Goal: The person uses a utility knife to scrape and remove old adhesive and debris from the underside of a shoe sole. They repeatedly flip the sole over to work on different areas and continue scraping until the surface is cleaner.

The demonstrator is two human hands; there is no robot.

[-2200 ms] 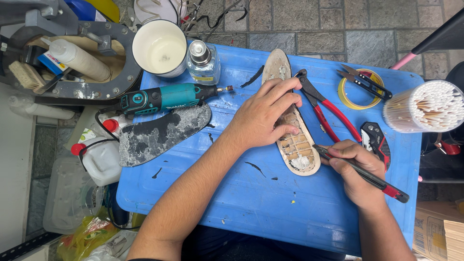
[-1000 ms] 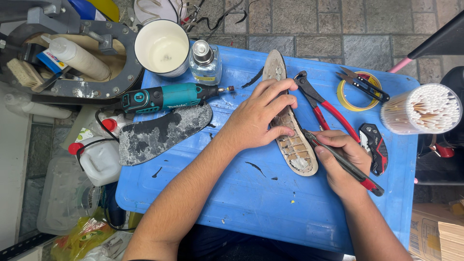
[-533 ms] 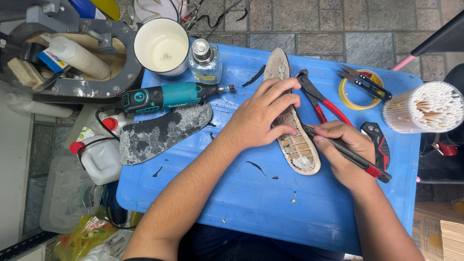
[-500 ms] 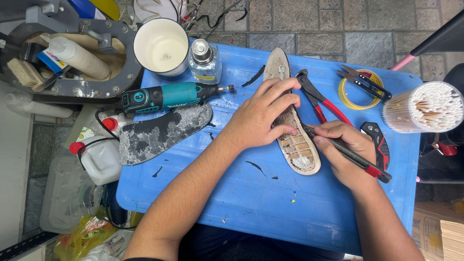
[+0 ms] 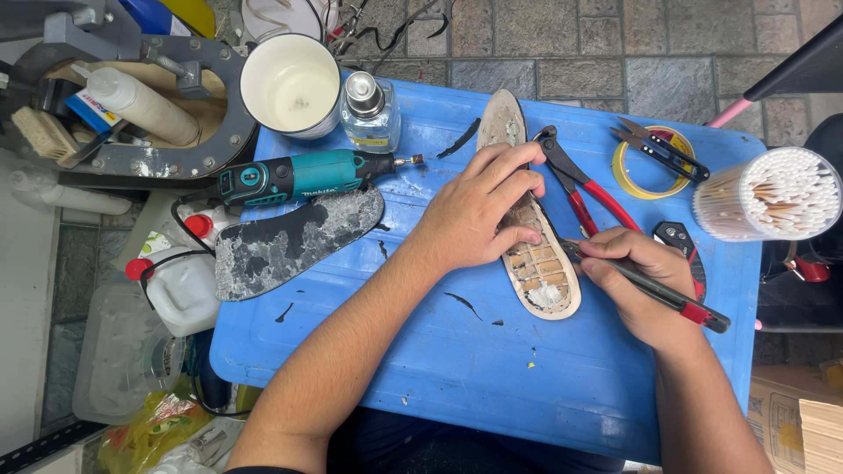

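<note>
A tan shoe sole (image 5: 544, 272) with a gridded inside lies lengthwise on the blue plastic lid (image 5: 457, 369). My left hand (image 5: 479, 211) presses flat on its middle, fingers spread over it. My right hand (image 5: 641, 281) grips a black and red utility knife (image 5: 667, 294) like a pen. The knife's tip touches the sole's right edge near the heel. Red-handled pliers (image 5: 584, 193) lie just right of the sole, partly under my right hand.
A teal rotary tool (image 5: 299, 175), a dark worn insole (image 5: 294, 241), a white cup (image 5: 291, 83) and a small glass bottle (image 5: 369, 110) sit at the left. Yellow tape with snips (image 5: 654, 154) and a tub of white sticks (image 5: 777, 193) stand at the right.
My right hand and the knife shifted slightly up along the sole's right edge toward the heel area. My left hand stayed pressed on the sole.
</note>
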